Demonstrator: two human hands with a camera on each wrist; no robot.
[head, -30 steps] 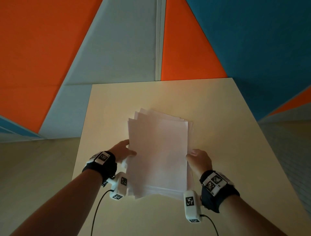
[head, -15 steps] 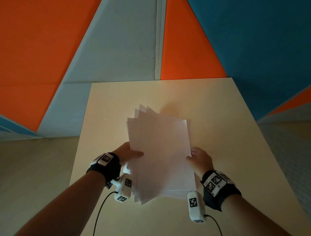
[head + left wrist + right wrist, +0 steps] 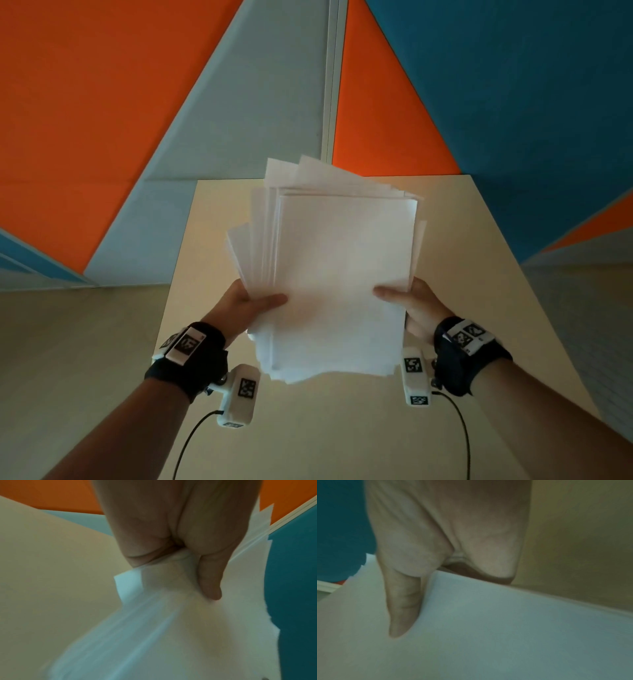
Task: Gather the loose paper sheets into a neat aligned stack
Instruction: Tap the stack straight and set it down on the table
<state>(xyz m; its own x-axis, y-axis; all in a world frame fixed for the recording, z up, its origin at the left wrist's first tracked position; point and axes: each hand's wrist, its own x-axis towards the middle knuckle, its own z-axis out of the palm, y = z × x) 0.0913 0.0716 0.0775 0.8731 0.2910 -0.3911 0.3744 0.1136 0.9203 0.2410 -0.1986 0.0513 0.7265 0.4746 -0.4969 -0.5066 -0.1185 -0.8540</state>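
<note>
A sheaf of white paper sheets [image 3: 339, 274] is held up off the beige table [image 3: 479, 274], tilted toward me. Its sheets are fanned, with corners sticking out at the top and left. My left hand [image 3: 253, 303] grips the left edge, thumb on the front sheet and fingers hidden behind. My right hand [image 3: 407, 301] grips the right edge the same way. In the left wrist view the thumb [image 3: 211, 582] presses on the paper sheets [image 3: 154, 635]. The right wrist view shows the thumb [image 3: 402, 608] lying on the paper sheets [image 3: 488, 628].
The table's far edge meets wall panels in orange [image 3: 85, 120], grey [image 3: 257, 102] and blue [image 3: 531, 102]. Pale floor [image 3: 68, 359] lies to the left of the table. Cables run from the wrist cameras along both forearms.
Both hands have lifted the sheaf off the table and tipped it up toward me. Their thumbs have come onto the front sheet, and the sheets now fan out more at the top.
</note>
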